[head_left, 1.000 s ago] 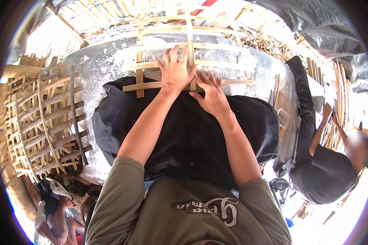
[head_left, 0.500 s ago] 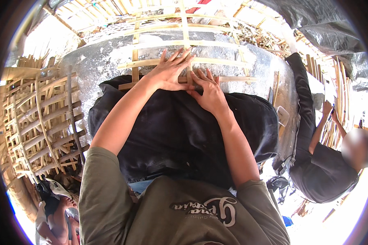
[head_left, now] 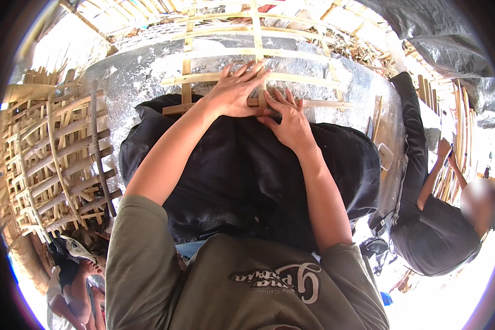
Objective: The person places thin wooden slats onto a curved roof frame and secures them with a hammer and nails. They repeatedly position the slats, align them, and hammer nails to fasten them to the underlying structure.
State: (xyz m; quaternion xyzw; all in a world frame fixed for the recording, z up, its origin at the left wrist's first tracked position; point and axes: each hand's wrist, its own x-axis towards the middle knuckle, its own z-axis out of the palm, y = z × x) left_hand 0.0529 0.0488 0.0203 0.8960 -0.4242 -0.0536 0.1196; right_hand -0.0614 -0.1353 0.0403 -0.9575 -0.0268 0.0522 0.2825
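A lattice of pale bamboo slats [head_left: 327,103] lies in front of me, its near slat along the edge of the black cloth [head_left: 247,181] over my lap. My left hand [head_left: 236,92] rests on the lattice with fingers spread, reaching along the middle lengthwise slat. Just to its right, my right hand [head_left: 289,121] lies at the near crosswise slat, its fingers stretched away from me. Both thumbs come close together where that slat meets the lengthwise one. The undersides of both hands are hidden.
A worn silvery sheet [head_left: 121,82] spreads under the lattice. Several woven lattices [head_left: 55,159] stand stacked at left. At right sits a person in black [head_left: 440,236] by upright bamboo strips [head_left: 462,126]. A clear plastic container [head_left: 386,157] is near my right. Another person's legs [head_left: 80,297] show lower left.
The whole view has shifted slightly. Both hands and the lattice sit a little further right. My hands stay at the same crossing, with only small finger movements.
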